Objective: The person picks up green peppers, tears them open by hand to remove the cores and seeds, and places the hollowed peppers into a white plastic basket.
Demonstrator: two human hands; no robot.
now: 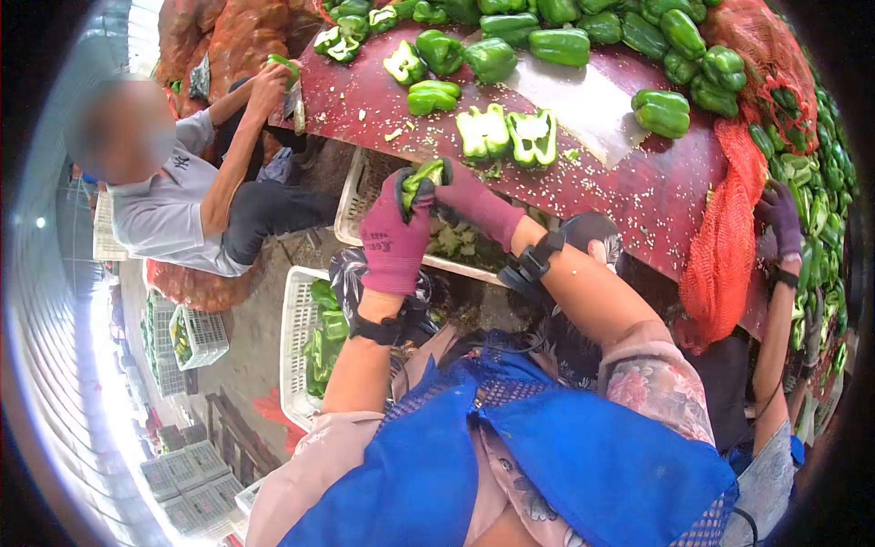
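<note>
My left hand, in a purple glove with dark fingertips, is closed around a piece of green bell pepper. The gloved fingers of my right hand are closed on the pepper's right side; they partly cover it, and no tool can be made out there. Just beyond my hands, two cut pepper halves lie with their pale insides up on the red tabletop. Below my hands, a crate holds pale green scraps.
Whole green peppers are heaped along the table's far side. A red mesh sack hangs over the right edge. A white crate of pepper pieces stands at lower left. One co-worker sits at left; another's gloved hand is at right.
</note>
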